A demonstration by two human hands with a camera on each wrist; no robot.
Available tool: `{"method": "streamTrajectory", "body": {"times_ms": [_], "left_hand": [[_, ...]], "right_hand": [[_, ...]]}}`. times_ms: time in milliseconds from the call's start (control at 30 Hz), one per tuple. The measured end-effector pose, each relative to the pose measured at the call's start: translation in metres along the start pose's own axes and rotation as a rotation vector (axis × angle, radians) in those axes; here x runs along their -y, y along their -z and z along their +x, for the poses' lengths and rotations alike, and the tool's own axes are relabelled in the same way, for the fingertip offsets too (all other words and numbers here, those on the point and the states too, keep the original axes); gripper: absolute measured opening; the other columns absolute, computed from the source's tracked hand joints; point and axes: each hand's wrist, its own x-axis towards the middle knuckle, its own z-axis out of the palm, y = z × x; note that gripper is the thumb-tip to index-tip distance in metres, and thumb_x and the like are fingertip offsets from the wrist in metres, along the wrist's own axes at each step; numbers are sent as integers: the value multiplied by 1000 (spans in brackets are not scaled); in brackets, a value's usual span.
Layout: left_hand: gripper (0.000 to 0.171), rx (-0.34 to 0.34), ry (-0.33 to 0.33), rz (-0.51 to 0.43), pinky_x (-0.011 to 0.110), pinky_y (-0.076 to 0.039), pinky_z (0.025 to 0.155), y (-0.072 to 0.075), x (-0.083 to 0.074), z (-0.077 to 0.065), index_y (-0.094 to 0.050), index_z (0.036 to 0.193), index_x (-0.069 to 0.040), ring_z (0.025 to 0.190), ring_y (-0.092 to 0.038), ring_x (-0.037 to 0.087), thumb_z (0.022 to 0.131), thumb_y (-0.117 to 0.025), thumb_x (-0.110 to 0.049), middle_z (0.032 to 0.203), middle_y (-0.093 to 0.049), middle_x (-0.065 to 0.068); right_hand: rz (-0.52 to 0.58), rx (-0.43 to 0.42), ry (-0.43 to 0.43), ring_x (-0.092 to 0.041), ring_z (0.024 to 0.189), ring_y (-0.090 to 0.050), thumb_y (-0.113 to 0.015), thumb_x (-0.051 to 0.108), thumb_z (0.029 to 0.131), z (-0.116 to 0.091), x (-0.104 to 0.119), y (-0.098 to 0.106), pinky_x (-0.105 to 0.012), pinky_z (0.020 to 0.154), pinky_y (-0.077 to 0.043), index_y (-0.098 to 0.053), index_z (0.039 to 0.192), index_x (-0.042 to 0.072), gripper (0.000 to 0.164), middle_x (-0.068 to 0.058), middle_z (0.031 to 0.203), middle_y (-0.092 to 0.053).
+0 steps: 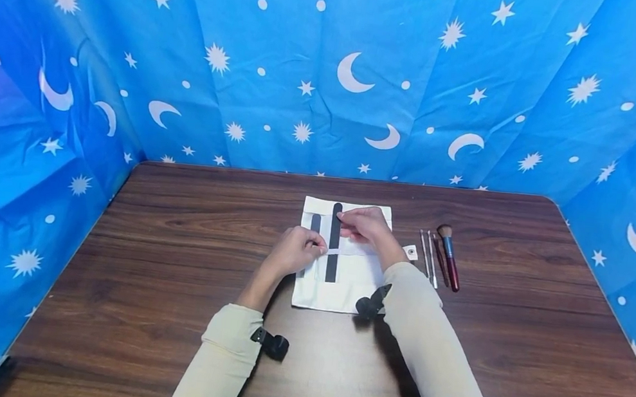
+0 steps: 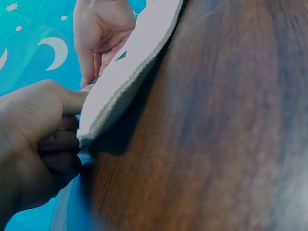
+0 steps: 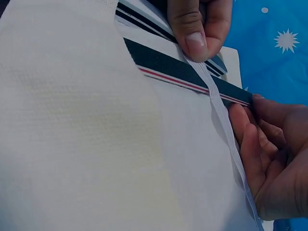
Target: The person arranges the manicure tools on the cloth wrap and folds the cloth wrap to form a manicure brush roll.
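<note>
A white cloth pouch [image 1: 357, 296] lies spread on the table with a white elastic band [image 3: 222, 110] across it. My right hand [image 1: 367, 224] pinches the upper part of a dark nail file [image 1: 331, 268]; its side edge shows a red stripe in the right wrist view. The file passes beneath the elastic, and its lower end lies at the pouch's lower flap [image 3: 72, 120]. With thumb and fingers, my left hand [image 1: 296, 251] pinches the elastic beside that file. Another dark file [image 1: 315, 223] lies to the left, partly hidden by the left hand.
Right of the pouch lie two thin silver tools [image 1: 432, 259], a slim brown tool [image 1: 443, 268] and a makeup brush [image 1: 449, 257]. A white tab with a snap [image 1: 411, 252] sticks out from the pouch's right side. A blue patterned cloth [image 1: 306, 94] hangs behind the wooden table [image 1: 184, 249].
</note>
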Motion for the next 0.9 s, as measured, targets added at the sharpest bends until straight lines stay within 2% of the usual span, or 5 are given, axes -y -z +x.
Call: {"method": "streamTrajectory", "body": {"times_ms": [200,433,567,700,900], "left_hand": [[10,-11,25,-11,23,-31,53,-1,0,-1,-78,91,-10,51,-37,8,94,-70,-15,53,-41,-8],[10,-26,11,3,23,-31,53,-3,1,1,-78,89,-11,51,-37,7,92,-70,-16,53,-40,-8],[10,-33,19,-9,23,-31,52,-4,1,1,-78,89,-11,50,-37,7,92,-70,-16,52,-40,-8],[9,-41,30,-14,23,-31,51,-5,1,0,-79,89,-11,50,-37,7,92,-71,-15,53,-41,-8],[9,-40,53,-12,24,-33,53,-5,0,1,-79,90,-10,52,-39,8,92,-71,-15,54,-43,-8]], "right_hand": [[-3,36,17,2,50,-61,-67,14,97,-1,-1,2,-12,49,-45,-65,125,-7,35,9,56,-65],[-134,166,39,0,57,-65,-69,11,96,0,-5,10,-11,54,-47,-68,115,-7,27,9,62,-69],[-196,217,62,0,56,-64,-70,14,95,1,-7,15,-12,49,-38,-72,107,-3,21,9,63,-69],[-263,242,99,1,50,-55,-70,16,95,2,-7,19,-16,45,-28,-75,97,2,15,9,61,-68],[-301,241,135,0,48,-48,-71,16,95,5,-10,20,-15,46,-30,-76,91,3,15,8,59,-67]]}}
